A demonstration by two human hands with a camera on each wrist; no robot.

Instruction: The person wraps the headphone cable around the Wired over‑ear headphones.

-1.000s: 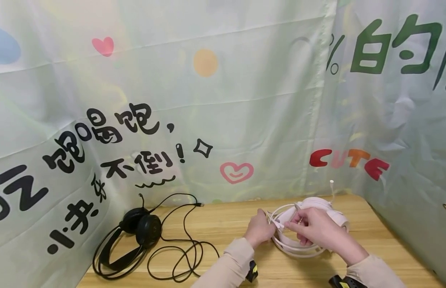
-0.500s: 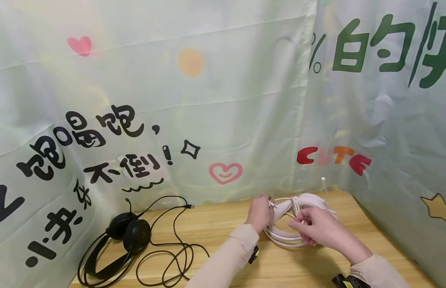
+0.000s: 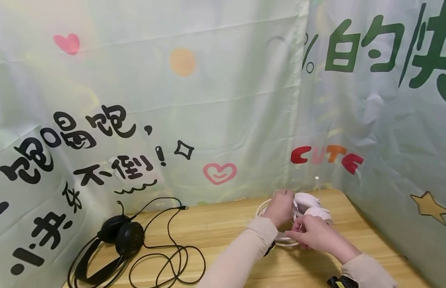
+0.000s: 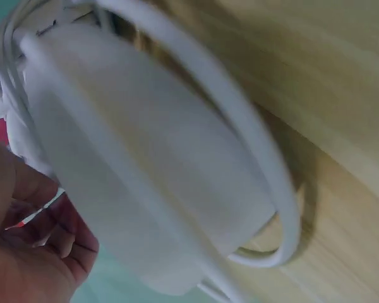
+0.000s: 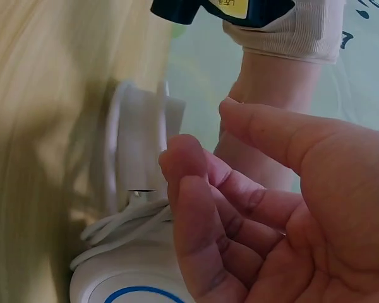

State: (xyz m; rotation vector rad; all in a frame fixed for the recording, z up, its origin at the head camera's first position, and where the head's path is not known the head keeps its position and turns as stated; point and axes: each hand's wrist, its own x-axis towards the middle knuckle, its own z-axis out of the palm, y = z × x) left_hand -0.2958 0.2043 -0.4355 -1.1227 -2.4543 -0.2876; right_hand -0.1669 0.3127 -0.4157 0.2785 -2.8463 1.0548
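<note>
White headphones (image 3: 318, 214) sit on the table at the right, with a white cable (image 3: 260, 208) looped around the headband and across its middle. In the left wrist view the broad white headband (image 4: 145, 151) fills the centre, and cable strands (image 4: 9, 82) cross it at upper left. My left hand (image 3: 281, 207) reaches over the far side of the headphones with fingers curled around the cable's end, which is mostly hidden. At the near side, my right hand (image 3: 313, 232) has loosely curled fingers and its thumb apart from them, close beside the bundle; the right wrist view shows nothing between them.
Black headphones (image 3: 118, 236) lie at the left of the wooden table (image 3: 223, 224), their black cable (image 3: 179, 248) spread in loose loops. A printed cloth (image 3: 223, 100) hangs behind and at both sides. A thin white stalk (image 3: 318, 184) rises behind the white headphones.
My left hand has moved right and away, over the white headphones, carrying the cable's end away from the right hand. The right hand stays beside the bundle. The head view has swung right.
</note>
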